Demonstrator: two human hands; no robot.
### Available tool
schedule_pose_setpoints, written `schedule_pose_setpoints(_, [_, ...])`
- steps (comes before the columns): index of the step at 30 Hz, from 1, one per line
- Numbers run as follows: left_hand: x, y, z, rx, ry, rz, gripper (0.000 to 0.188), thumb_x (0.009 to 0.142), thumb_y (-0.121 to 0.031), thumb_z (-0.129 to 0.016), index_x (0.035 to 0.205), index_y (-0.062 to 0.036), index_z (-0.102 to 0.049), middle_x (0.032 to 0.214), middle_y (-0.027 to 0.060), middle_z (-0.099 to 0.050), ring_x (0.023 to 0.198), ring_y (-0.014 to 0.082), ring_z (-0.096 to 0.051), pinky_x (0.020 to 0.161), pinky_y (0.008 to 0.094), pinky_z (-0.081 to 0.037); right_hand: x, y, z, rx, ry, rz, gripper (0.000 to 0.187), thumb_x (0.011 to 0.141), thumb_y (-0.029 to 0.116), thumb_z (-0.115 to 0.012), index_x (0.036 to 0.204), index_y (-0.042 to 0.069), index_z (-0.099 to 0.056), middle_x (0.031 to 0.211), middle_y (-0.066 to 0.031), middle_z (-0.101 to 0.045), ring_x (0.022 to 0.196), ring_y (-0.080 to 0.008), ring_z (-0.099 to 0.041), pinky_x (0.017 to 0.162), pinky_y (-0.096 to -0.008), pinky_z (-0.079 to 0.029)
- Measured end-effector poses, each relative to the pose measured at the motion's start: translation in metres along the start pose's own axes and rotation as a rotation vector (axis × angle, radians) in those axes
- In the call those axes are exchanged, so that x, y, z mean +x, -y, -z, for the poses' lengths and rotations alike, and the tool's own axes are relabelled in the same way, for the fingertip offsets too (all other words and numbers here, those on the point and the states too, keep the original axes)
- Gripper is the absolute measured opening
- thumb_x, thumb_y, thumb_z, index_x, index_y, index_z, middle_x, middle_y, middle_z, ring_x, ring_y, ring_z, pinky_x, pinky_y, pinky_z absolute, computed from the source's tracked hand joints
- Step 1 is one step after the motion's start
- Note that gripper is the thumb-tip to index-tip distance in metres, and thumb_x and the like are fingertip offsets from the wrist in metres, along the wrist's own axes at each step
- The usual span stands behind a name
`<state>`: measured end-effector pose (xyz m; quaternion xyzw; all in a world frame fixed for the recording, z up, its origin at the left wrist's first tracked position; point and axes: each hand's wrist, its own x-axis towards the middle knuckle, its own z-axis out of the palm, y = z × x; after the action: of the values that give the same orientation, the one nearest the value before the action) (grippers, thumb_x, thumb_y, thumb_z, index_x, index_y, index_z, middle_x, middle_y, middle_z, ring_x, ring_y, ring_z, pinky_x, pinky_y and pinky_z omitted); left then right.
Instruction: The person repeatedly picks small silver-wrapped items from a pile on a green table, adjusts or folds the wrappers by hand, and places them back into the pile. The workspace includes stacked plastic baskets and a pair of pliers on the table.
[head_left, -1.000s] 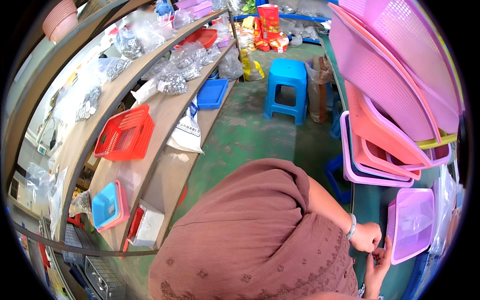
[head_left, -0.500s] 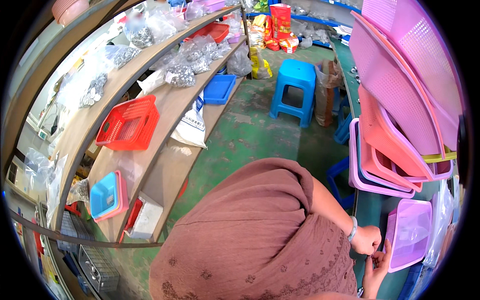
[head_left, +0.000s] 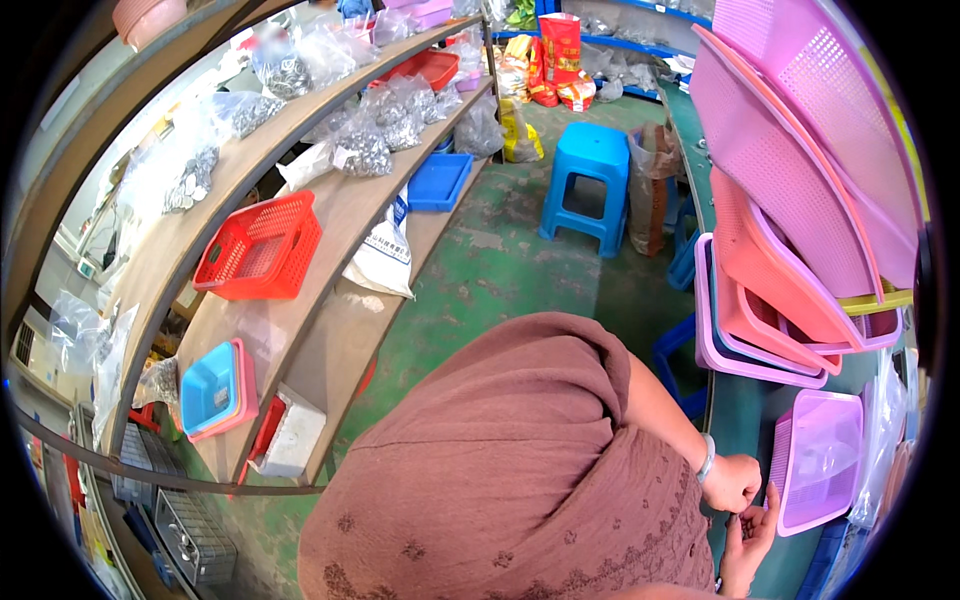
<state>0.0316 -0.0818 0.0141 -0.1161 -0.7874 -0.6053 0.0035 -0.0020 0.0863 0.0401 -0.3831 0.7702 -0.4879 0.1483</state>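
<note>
My left hand, with a pale bangle at its wrist, is closed, its fingertips pointing down toward my other hand. Just below it, my right hand has its thumb and fingers curled together at the left fingertips. A small dark bit shows where the two hands meet, too small to name. Both hands are over the green tabletop, in front of my brown blouse. Beside my right fingers stands a pink-purple basket, with clear plastic film or a bag inside it.
Pink and coral baskets lean in a tall stack beyond my hands. Clear bags lie right of the small basket. A blue stool stands on the floor. Shelves at left hold a red basket, bagged metal parts and blue trays.
My right fingers have curled in slightly and the hand has shifted a little left. My left hand stays nearly in place. The view has tilted slightly.
</note>
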Motion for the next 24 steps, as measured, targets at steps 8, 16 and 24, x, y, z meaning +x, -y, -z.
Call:
schedule_pose_setpoints(8, [-0.001, -0.004, -0.006, 0.023, -0.002, -0.038, 0.006, 0.063, -0.003, -0.053, 0.061, 0.0007, -0.057, 0.059, 0.0134, -0.058, 0.055, 0.0213, -0.055, 0.049, 0.0328, -0.042, -0.007, -0.001, 0.000, 0.042, -0.026, -0.029, 0.064, 0.075, -0.010, -0.052, 0.133, 0.001, -0.027, 0.072, 0.0014, -0.047, 0.062, -0.0034, -0.042, 0.056, -0.0152, -0.031])
schedule_pose_setpoints(16, [0.007, -0.001, -0.024, -0.011, -0.071, -0.217, 0.011, 0.063, -0.007, -0.054, 0.060, 0.0023, -0.056, 0.061, 0.0176, -0.057, 0.055, 0.0249, -0.055, 0.051, 0.0347, -0.042, -0.028, -0.003, 0.010, -0.038, -0.138, -0.003, 0.061, 0.078, -0.005, -0.053, 0.134, 0.002, -0.027, 0.074, 0.0007, -0.050, 0.063, -0.0051, -0.044, 0.058, -0.0172, -0.035])
schedule_pose_setpoints(24, [0.022, -0.032, -0.028, -0.120, 0.058, -0.121, 0.015, 0.076, -0.013, -0.060, 0.079, 0.0007, -0.062, 0.070, 0.0074, -0.060, 0.063, 0.0118, -0.055, 0.058, 0.0270, -0.045, -0.048, 0.007, 0.012, -0.005, -0.486, -0.092, 0.055, 0.078, -0.002, -0.055, 0.129, 0.003, -0.034, 0.082, -0.0053, -0.057, 0.076, -0.0110, -0.054, 0.071, -0.0252, -0.045])
